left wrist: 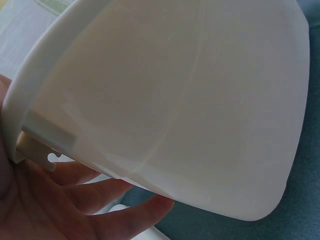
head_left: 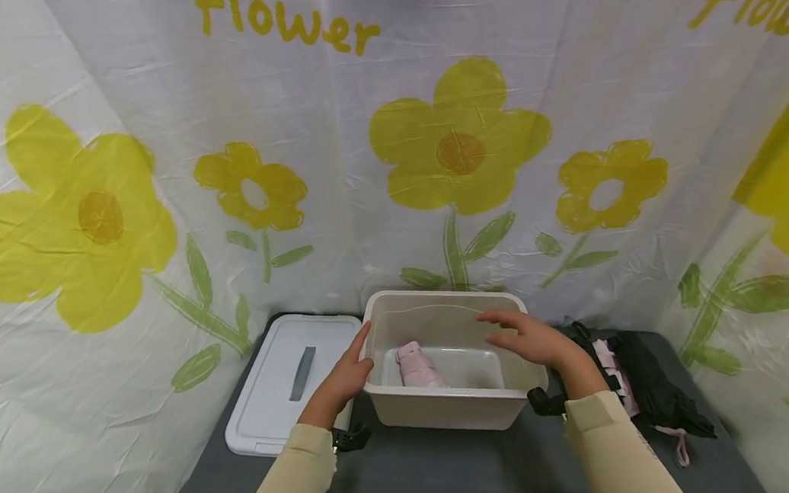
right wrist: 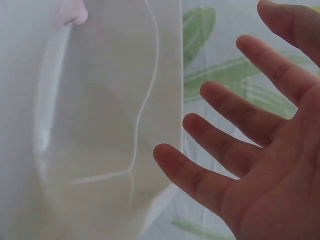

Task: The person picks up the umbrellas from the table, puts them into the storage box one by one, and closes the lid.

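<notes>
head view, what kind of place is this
Probably a staged recording booth rather than a lived-in room: white sheets printed with yellow flowers screen every side, and a small grey table holds only a white bin, its lid and a clothes pile.

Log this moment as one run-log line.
left hand touching bin side | right hand open over bin | pink cloth inside

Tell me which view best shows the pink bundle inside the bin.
The head view: the pink bundle lies in plain sight on the floor of the white bin, toward its left side. The right wrist view catches only a pink edge at the top of the frame. The left wrist view shows none of it, only the bin's outer wall.
</notes>
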Action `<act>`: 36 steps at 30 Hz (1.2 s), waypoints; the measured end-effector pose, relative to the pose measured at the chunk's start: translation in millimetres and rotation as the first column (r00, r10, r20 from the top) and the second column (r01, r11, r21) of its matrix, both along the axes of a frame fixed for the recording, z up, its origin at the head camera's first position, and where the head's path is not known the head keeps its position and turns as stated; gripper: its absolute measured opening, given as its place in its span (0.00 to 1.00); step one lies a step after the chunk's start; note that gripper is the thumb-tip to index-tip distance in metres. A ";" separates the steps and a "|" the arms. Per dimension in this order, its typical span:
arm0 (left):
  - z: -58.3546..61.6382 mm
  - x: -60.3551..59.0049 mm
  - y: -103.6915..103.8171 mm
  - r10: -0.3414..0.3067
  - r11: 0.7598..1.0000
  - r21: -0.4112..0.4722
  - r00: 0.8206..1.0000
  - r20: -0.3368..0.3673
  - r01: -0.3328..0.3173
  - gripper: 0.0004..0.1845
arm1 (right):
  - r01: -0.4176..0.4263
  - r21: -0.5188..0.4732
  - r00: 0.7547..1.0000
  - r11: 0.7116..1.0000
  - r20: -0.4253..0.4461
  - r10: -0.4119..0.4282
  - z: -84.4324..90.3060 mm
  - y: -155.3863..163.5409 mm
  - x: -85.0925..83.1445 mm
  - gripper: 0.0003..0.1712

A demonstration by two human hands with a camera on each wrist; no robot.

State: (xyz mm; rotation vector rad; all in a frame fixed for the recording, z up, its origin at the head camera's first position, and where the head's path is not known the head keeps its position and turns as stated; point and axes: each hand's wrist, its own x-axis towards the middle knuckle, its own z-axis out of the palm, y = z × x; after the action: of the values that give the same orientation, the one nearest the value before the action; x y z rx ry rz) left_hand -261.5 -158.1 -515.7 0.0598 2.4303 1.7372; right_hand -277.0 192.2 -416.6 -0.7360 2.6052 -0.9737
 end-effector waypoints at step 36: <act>-5.1 -1.2 -4.1 -0.008 1.000 -0.003 1.000 -0.012 0.008 0.40 | 0.262 0.028 0.953 0.965 -0.164 -0.254 -23.1 74.7 20.3 0.26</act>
State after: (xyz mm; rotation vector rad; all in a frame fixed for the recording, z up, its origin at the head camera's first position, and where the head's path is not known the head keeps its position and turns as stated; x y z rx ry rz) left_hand -262.7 -162.2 -520.9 0.0804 2.4373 1.7353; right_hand -256.7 266.9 -439.6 -0.4860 2.9099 -0.9492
